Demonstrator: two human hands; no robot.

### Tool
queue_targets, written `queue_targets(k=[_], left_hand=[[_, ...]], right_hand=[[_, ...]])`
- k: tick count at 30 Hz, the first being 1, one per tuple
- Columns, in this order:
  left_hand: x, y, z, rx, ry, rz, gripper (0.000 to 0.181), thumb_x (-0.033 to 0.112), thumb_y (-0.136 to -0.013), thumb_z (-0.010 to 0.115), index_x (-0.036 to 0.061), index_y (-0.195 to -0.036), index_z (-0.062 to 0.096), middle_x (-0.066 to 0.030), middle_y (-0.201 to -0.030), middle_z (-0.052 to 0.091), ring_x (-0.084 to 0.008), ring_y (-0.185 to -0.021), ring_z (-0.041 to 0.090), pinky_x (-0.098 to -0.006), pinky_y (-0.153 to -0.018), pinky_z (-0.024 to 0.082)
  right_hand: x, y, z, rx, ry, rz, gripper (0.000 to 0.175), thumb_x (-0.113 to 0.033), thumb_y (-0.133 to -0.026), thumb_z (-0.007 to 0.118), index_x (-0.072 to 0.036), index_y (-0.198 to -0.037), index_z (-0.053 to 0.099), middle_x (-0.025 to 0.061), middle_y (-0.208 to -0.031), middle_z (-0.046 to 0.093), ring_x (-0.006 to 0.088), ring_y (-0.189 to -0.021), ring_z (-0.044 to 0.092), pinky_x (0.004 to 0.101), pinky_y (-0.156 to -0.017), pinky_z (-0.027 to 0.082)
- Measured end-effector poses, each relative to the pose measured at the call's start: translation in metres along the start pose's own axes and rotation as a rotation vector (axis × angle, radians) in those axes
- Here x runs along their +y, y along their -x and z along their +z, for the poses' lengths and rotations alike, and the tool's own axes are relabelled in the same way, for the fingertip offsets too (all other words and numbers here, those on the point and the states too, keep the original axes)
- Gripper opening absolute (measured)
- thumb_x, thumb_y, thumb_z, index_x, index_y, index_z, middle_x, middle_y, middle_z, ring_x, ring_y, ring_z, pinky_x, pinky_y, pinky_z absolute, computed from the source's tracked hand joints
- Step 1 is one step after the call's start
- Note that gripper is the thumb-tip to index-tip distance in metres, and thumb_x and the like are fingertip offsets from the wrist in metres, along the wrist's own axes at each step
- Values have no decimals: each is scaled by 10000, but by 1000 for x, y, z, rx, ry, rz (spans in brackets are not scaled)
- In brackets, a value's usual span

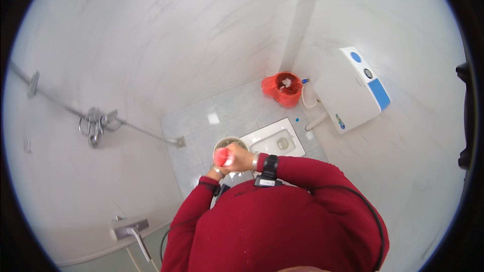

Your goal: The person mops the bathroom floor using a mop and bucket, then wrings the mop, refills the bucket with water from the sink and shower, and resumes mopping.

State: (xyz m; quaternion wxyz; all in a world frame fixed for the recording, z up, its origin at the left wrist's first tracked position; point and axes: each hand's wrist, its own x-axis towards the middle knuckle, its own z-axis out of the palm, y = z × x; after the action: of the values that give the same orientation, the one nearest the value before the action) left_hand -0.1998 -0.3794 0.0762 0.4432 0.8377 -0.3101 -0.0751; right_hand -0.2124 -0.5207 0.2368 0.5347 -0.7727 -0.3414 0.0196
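Note:
My right hand (240, 157) is closed around a pole or handle whose rounded red end (222, 156) points up at the camera. Just below it, my left hand (219, 172) is mostly hidden behind the right hand and the red end; what its fingers do cannot be seen. Beneath both hands a round, light-rimmed bucket (220, 143) stands on the tiled floor, its contents largely covered by my hands. A white squat toilet (261, 138) is set in the floor beside the bucket.
A waste bin lined with a red bag (289, 100) holds crumpled paper. The white cistern (344, 94) hangs on the right wall, above a pipe. A chrome shower mixer (94, 121) is on the left wall. A floor drain (181, 142) lies near the left corner; a window handle (139, 242) is lower left.

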Motion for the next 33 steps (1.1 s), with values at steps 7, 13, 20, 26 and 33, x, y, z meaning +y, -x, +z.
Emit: queue_targets(k=[7, 13, 20, 26, 33], left_hand=[[41, -20, -50, 121, 242, -142, 354, 298, -892, 547, 82, -1172, 541, -66, -1103, 565, -201, -1051, 549, -323, -874, 467], [141, -56, -108, 224, 647, -48, 359, 316, -999, 435, 70, -1259, 456, -5, -1140, 482, -105, -1095, 485, -270, -912, 433], [194, -87, -152, 461, 67, 280, 353, 90, -824, 642, 3, -1152, 545, -166, -1073, 619, -271, -1015, 611, -400, -776, 498], [158, -74, -135, 383, 95, 200, 270, 87, -744, 686, 44, -995, 595, -148, -890, 674, -330, -869, 657, -399, -693, 509], [85, -56, -85, 311, -27, -99, 175, 206, -739, 668, 106, -881, 655, -174, -819, 676, -372, -807, 654, -439, -670, 515]], right_hand=[[-61, -48, -26, 199, -219, -103, 175, -130, -695, 632, 3, -648, 530, 176, -549, 494, 267, -467, 414, 359, -475, 406], [-141, -83, -75, 246, -336, -158, 331, -249, -792, 685, 16, -668, 530, 79, -539, 416, 118, -530, 409, 314, -499, 393], [-164, -108, -96, 318, -286, -157, 318, -218, -788, 688, 10, -619, 546, 36, -485, 441, 66, -484, 420, 295, -433, 377], [-118, -93, -63, 312, -185, -39, 254, -73, -791, 652, -4, -618, 479, 4, -513, 414, 72, -494, 378, 290, -440, 353], [-26, -59, -18, 308, -322, 153, 292, -67, -889, 600, -58, -648, 436, -21, -588, 472, 48, -545, 411, 238, -487, 331]])
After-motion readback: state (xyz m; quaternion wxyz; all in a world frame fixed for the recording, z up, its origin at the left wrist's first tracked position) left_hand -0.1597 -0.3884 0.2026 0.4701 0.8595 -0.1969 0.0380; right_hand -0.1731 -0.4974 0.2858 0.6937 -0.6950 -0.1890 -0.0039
